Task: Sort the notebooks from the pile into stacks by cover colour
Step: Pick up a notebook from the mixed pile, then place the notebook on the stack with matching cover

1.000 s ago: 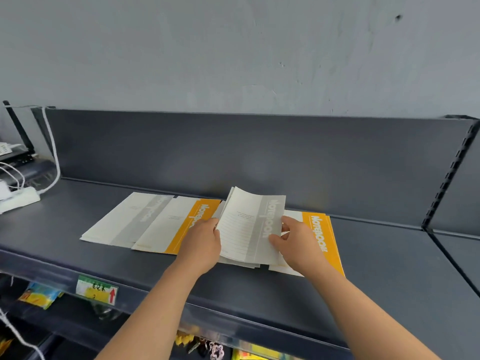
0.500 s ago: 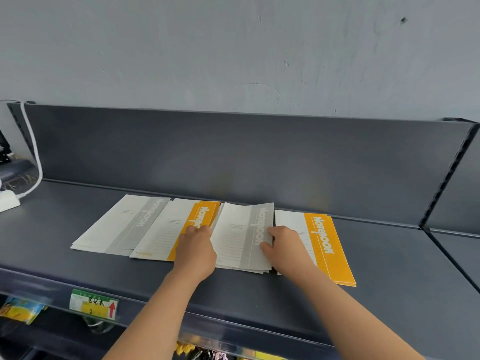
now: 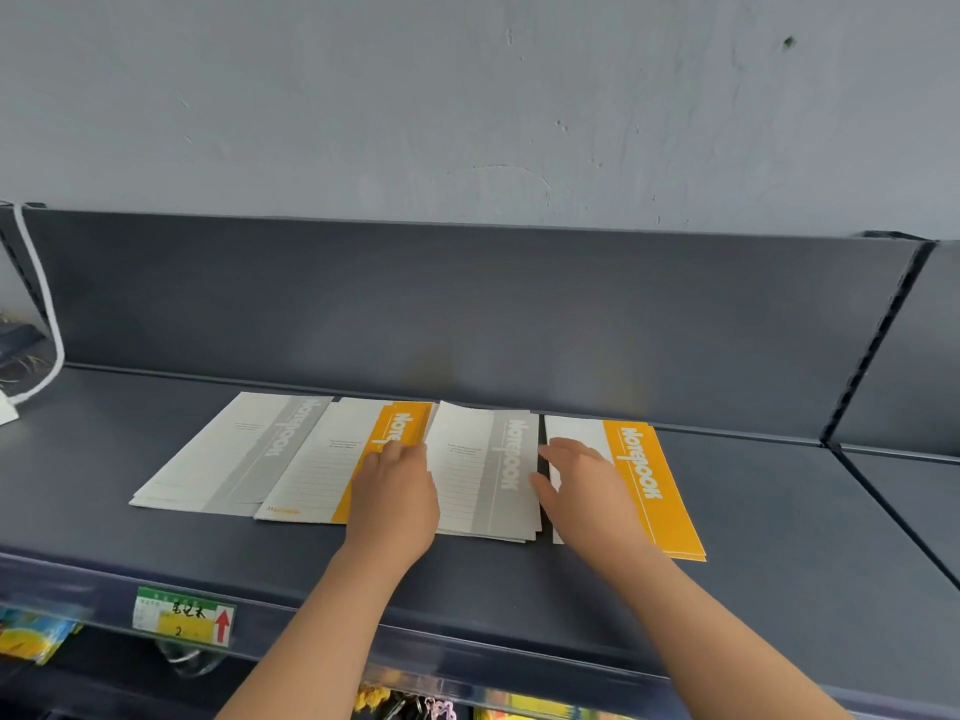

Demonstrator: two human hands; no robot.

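Observation:
Four groups of notebooks lie in a row on the dark shelf point(image 3: 779, 511). From the left: a grey-banded stack point(image 3: 234, 454), an orange-banded stack point(image 3: 332, 470), a grey-topped pile point(image 3: 483, 475) and an orange-banded stack point(image 3: 644, 475). My left hand point(image 3: 395, 491) rests on the left orange stack, against the left edge of the grey-topped pile. My right hand point(image 3: 582, 485) lies with spread fingers on the right orange stack, its thumb at the pile's right edge. A dark gap separates that pile from the right orange stack.
The shelf's back panel point(image 3: 467, 314) rises just behind the notebooks. A white cable point(image 3: 47, 324) and wires hang at the far left. A price label point(image 3: 182, 615) sits on the front rail. Coloured goods point(image 3: 31, 636) lie on the shelf below.
The lifted grey notebook has come down flat onto the middle pile. Both hands have slid to the pile's sides, and the pile now lies apart from the right orange stack.

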